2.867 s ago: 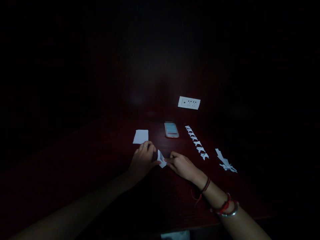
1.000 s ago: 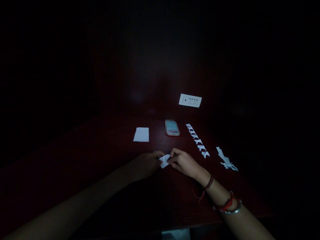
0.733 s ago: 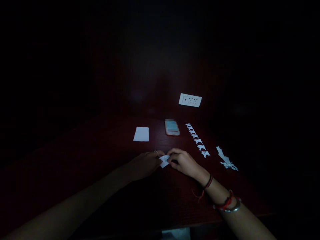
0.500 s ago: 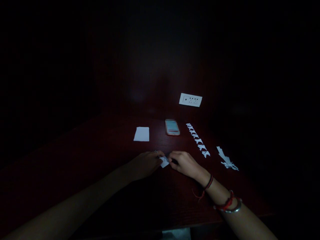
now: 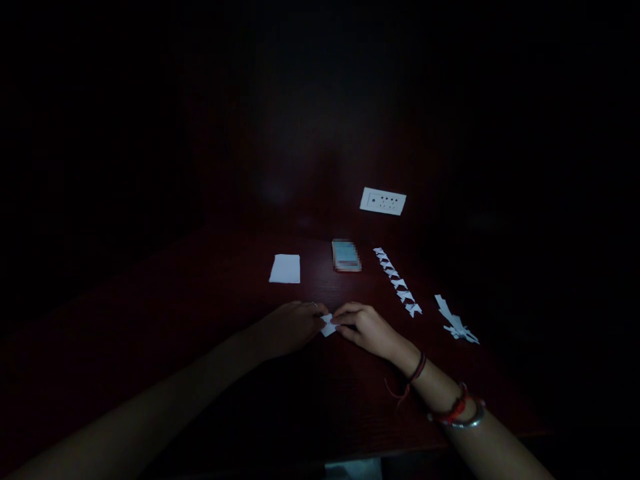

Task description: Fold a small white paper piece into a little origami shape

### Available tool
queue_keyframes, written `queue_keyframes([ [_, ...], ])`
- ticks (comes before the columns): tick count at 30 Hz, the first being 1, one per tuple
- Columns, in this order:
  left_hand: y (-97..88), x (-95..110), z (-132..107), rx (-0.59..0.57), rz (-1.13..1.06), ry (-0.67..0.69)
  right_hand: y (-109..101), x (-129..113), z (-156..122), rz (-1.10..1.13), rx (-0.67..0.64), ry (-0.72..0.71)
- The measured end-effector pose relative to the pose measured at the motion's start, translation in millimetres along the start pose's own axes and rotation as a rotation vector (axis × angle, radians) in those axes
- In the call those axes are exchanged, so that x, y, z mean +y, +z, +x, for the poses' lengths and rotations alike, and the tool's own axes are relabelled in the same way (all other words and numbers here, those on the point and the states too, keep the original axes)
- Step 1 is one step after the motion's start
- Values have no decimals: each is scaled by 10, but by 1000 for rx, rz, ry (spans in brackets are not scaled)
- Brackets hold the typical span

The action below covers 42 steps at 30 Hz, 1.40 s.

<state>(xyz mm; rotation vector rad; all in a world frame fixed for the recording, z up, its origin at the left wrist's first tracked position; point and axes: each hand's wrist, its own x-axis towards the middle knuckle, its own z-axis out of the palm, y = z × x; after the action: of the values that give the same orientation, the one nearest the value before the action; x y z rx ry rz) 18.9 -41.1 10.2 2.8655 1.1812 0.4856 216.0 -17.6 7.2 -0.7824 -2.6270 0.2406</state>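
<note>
On the dark red table [image 5: 200, 320] — a white paper square [image 5: 285, 269], a phone [image 5: 346, 256], a row of folded pieces [image 5: 398, 282], scraps [image 5: 454, 321] far right — wall socket [image 5: 383, 201] behind.

Small white paper piece [image 5: 328, 326], folded w/ pointed corners, lies low on the dark red surface [image 5: 200, 347], mostly covered at both sides.

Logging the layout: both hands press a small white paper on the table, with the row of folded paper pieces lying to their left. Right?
Not quite: the head view shows the row of folded paper pieces right of the hands, not left. Left hand and right hand do press the small white paper.
</note>
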Motion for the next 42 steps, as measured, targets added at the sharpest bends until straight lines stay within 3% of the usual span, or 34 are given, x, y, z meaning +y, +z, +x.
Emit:
queue_keyframes([
  [4,-36,-5,-22,-17,-43,-61,-1,-9,3,-17,-12,-16],
  [14,-224,-59,10,-117,-157,14,-28,-80,8,-39,-39,-50],
  [19,-94,-113,80,78,-150,-244,-59,-133,15,-66,-46,-55],
  [24,61,-112,93,87,-212,-332,-78,-169,22,-98,-60,-62],
  [29,80,-120,80,43,-247,-486,-81,-175,23,-103,-68,-87],
  [42,132,-142,37,132,-206,-476,-38,-132,24,-31,-16,-92],
])
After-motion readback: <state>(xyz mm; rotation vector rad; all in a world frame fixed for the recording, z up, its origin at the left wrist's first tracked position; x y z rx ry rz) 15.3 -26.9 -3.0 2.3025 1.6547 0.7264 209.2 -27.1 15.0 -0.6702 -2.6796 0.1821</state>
